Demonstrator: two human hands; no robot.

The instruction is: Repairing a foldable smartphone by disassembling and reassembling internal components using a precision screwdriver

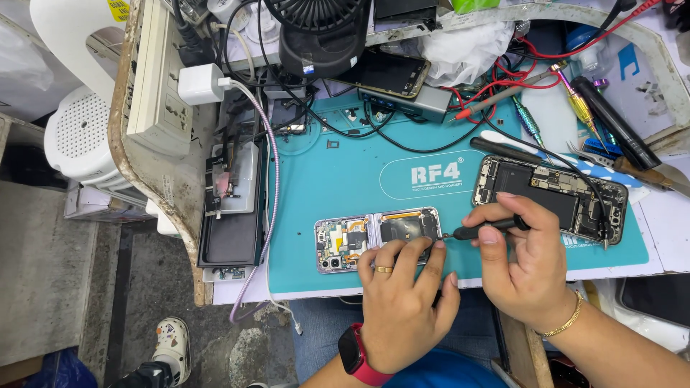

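My right hand (pixel 521 262) has its fingers (pixel 503 215) clenched around a black screwdriver (pixel 483 229), whose tip meets the right edge of the small opened phone (pixel 377 238). My left hand (pixel 402 302) presses down on that phone's lower edge, fingers (pixel 406 255) spread flat and grasping nothing. The phone lies back-off on the teal mat (pixel 345 179) near the table's front edge, circuit board and orange ribbon cables bare. I judge the opening done and the inner screws or parts to be in hand now; the cover is not back on. A second, larger opened phone (pixel 550 197) lies just right of my hands, also uncovered. Beyond it lie more screwdrivers (pixel 575 108) and red wires (pixel 517 75).
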